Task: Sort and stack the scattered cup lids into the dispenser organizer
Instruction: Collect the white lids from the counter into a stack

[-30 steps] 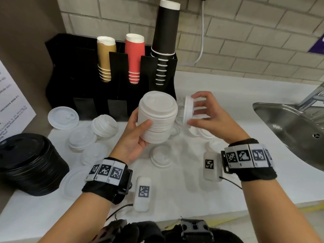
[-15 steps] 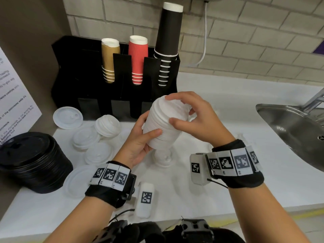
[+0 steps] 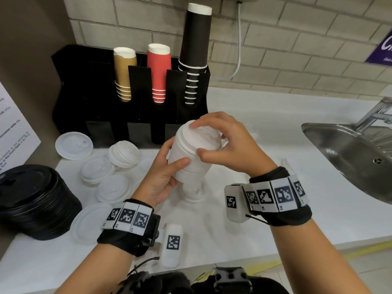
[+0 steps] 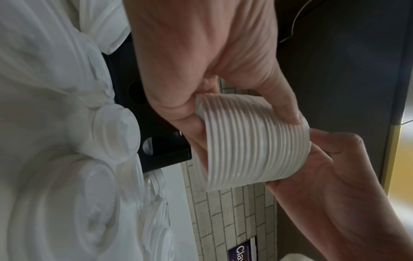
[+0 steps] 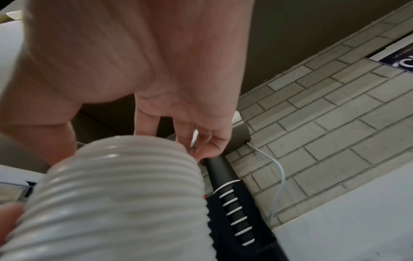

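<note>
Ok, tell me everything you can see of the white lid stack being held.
The tall stack of white plastic cup lids is nested tightly, its rims forming even ridges. It is tilted, clear of the white counter. The left hand grips its lower side; the right hand curls over its top.

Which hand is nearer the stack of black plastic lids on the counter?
Left. The left hand grips the white lid stack closer to the black lids; the right hand is farther away.
</note>
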`<move>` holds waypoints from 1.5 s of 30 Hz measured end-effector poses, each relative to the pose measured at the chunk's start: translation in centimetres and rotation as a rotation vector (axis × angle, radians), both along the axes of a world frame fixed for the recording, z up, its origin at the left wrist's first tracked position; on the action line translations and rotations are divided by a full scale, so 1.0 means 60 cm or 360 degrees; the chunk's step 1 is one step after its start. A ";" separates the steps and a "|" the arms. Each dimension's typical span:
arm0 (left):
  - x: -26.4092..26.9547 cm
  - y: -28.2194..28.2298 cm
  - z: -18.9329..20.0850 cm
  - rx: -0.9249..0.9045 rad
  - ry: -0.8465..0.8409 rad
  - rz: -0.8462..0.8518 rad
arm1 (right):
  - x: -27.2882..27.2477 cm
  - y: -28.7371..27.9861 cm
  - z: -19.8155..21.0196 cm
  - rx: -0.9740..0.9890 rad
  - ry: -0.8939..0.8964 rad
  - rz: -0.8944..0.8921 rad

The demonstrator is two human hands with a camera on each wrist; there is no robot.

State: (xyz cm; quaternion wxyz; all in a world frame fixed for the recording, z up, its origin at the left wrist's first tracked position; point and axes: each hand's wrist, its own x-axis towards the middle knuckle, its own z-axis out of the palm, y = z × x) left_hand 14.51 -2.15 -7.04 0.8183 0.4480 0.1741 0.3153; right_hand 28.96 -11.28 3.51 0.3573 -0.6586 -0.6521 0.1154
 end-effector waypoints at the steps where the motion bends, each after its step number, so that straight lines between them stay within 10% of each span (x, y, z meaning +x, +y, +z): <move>1: 0.001 -0.001 -0.001 -0.0006 -0.0005 0.0000 | 0.001 -0.002 0.001 -0.0017 -0.0005 0.0017; 9: 0.001 0.021 0.001 -0.0106 -0.0155 0.0090 | 0.111 -0.097 -0.031 0.0032 0.0795 -0.0862; 14: -0.002 0.033 0.008 -0.0075 -0.0183 0.0138 | 0.175 -0.172 -0.105 -0.0758 0.0658 -0.1519; 19: 0.002 0.034 0.012 -0.0064 -0.0188 0.0126 | 0.170 -0.177 -0.144 -0.1417 0.0254 -0.1451; 34: -0.009 0.033 0.015 -0.0074 -0.0137 0.0096 | 0.144 -0.131 -0.129 -0.1572 -0.0103 -0.1206; 39: -0.009 0.035 0.010 -0.0091 -0.0135 0.0093 | 0.120 -0.114 -0.064 -0.1357 -0.0090 -0.0820; 45: -0.004 0.029 -0.004 -0.0120 -0.0090 0.0085 | 0.055 -0.069 -0.031 -0.0003 0.0367 -0.0451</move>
